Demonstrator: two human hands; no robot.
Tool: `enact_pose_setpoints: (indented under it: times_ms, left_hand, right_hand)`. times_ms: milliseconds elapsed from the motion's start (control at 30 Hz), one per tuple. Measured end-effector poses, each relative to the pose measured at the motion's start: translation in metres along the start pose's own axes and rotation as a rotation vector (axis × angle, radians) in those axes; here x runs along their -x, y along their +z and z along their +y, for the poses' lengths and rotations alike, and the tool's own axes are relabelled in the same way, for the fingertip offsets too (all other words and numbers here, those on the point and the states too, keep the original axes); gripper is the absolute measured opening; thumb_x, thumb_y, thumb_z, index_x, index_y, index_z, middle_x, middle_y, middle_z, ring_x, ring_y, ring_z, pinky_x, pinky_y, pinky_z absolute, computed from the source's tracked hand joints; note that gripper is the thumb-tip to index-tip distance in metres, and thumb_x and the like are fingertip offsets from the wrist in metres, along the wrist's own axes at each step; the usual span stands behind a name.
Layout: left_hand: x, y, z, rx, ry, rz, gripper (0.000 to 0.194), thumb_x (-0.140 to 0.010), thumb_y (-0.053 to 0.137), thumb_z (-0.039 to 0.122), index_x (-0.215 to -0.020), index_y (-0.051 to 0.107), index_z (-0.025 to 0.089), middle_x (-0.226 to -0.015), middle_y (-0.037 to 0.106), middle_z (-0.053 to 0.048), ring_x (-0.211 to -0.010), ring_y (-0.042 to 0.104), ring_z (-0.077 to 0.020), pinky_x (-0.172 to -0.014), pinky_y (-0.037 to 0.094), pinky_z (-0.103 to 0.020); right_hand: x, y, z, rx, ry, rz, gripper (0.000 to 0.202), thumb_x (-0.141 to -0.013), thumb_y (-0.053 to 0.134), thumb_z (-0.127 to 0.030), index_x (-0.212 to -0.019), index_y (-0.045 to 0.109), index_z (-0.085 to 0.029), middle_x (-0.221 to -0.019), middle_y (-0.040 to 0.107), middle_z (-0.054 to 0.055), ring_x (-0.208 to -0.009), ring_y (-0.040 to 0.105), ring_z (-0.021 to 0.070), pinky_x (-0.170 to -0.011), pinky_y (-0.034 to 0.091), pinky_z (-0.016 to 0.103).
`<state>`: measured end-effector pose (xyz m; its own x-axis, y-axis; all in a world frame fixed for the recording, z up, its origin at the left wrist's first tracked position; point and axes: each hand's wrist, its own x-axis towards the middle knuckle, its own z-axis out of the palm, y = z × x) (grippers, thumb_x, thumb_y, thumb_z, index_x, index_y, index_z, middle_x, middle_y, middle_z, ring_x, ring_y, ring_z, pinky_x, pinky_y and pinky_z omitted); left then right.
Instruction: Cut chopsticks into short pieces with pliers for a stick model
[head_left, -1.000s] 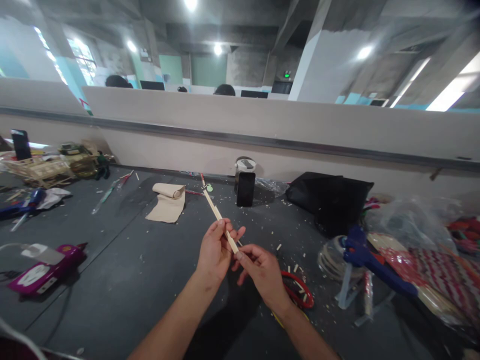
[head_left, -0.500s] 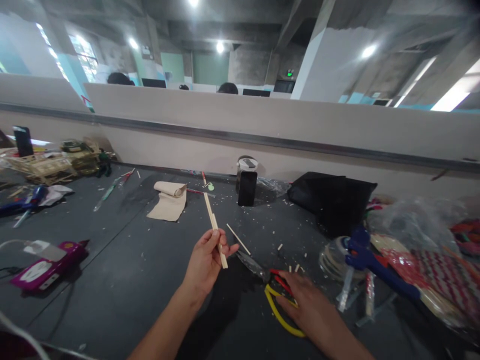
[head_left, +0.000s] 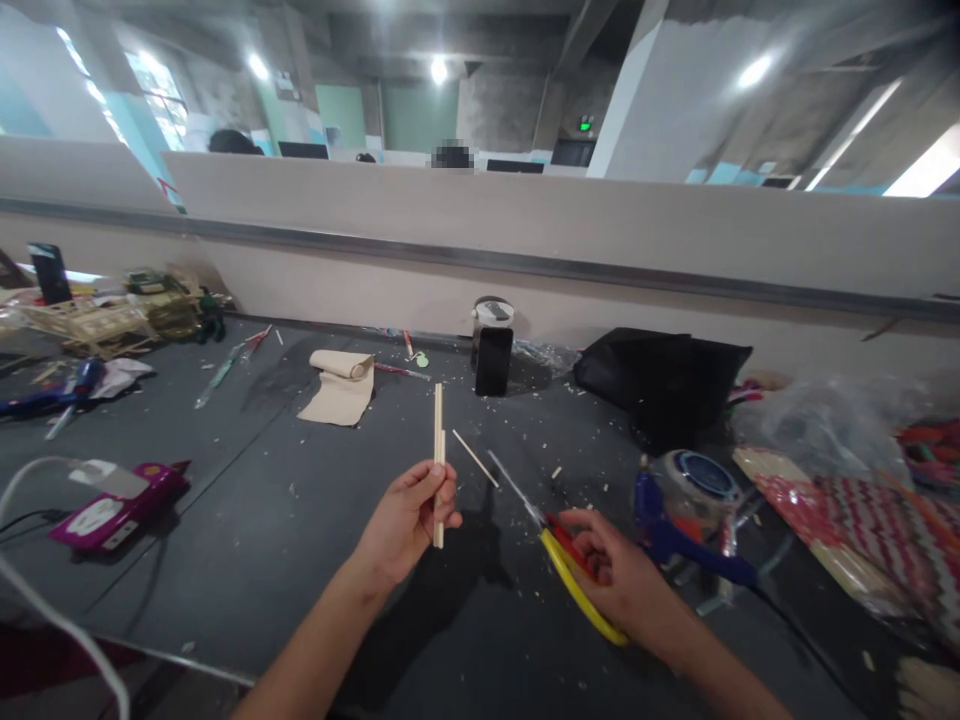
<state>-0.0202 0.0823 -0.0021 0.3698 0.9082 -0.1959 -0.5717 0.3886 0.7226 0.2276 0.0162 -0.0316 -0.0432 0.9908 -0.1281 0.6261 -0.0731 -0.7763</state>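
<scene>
My left hand point(head_left: 416, 515) pinches a few thin wooden sticks point(head_left: 439, 425) between thumb and fingers. They stand nearly upright, and one is shorter than the rest. In my right hand point(head_left: 619, 570) are scissors point(head_left: 574, 580) with red and yellow handles, fingers curled at the red handle. The blades point forward and left, close together, just right of a loose stick point(head_left: 476, 460) on the dark table point(head_left: 300, 560). Beside my right hand sits a blue glue gun point(head_left: 667, 540), near a round clear container or tape roll point(head_left: 697, 480).
A phone point(head_left: 493, 362) leans upright at the back, with a black bag point(head_left: 660, 380) to its right. Rolled tan cloth or paper point(head_left: 341, 385) lies left of centre. A purple power strip point(head_left: 120, 505) with a white cable is at left. Plastic-wrapped materials point(head_left: 847, 520) fill the right side.
My right hand has taken up the scissors from the table, and their blades are closer together. The sticks in my left hand have turned more upright. The blue glue gun has shifted left and turned.
</scene>
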Motion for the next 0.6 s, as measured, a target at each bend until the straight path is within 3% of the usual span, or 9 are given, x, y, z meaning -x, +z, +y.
enact_pose_setpoints:
  times_ms: [100, 200, 400, 533, 600]
  left_hand:
    - [0.002, 0.001, -0.001, -0.031, -0.025, -0.01, 0.013, -0.082, 0.06, 0.026, -0.079, 0.061, 0.013, -0.06, 0.046, 0.003, -0.045, 0.037, -0.004, -0.051, 0.044, -0.022]
    - [0.003, 0.001, -0.002, -0.043, -0.049, -0.018, 0.014, -0.081, 0.06, 0.026, -0.08, 0.061, 0.013, -0.06, 0.045, 0.003, -0.045, 0.036, -0.004, -0.051, 0.044, -0.022]
    - [0.005, -0.005, -0.003, -0.079, -0.098, -0.009, 0.014, -0.08, 0.061, 0.026, -0.081, 0.06, 0.012, -0.06, 0.045, 0.004, -0.044, 0.035, -0.0035, -0.05, 0.044, -0.022]
    - [0.002, -0.013, 0.005, -0.089, -0.04, 0.008, 0.012, -0.083, 0.059, 0.024, -0.082, 0.06, 0.012, -0.059, 0.043, 0.004, -0.045, 0.033, -0.0029, -0.049, 0.041, -0.019]
    - [0.0, -0.015, 0.007, -0.082, -0.024, 0.005, 0.011, -0.083, 0.058, 0.023, -0.082, 0.06, 0.012, -0.059, 0.043, 0.004, -0.045, 0.033, -0.0028, -0.048, 0.04, -0.019]
  right_hand:
    - [0.008, -0.002, -0.007, -0.228, 0.007, -0.036, 0.05, -0.073, 0.061, -0.029, -0.121, 0.047, -0.023, -0.069, 0.055, -0.003, -0.055, 0.052, 0.0117, -0.05, 0.043, 0.021]
    - [0.017, -0.006, -0.019, -0.25, 0.042, -0.036, 0.052, -0.077, 0.059, -0.034, -0.126, 0.047, -0.021, -0.066, 0.053, -0.004, -0.048, 0.049, 0.0104, -0.045, 0.042, 0.021]
    - [0.038, -0.017, -0.023, 0.032, -0.093, 0.085, 0.05, -0.079, 0.058, -0.031, -0.127, 0.048, -0.021, -0.097, 0.066, 0.005, -0.077, 0.062, 0.0164, -0.072, 0.051, 0.026]
    - [0.054, 0.001, -0.017, 0.247, -0.039, 0.0, 0.053, -0.075, 0.059, -0.024, -0.127, 0.049, -0.023, -0.115, 0.064, 0.006, -0.1, 0.062, 0.0208, -0.089, 0.047, 0.032]
    - [0.06, 0.009, -0.016, 0.33, -0.086, -0.069, 0.059, -0.071, 0.063, -0.023, -0.128, 0.05, -0.023, -0.118, 0.062, 0.007, -0.105, 0.06, 0.023, -0.091, 0.047, 0.034]
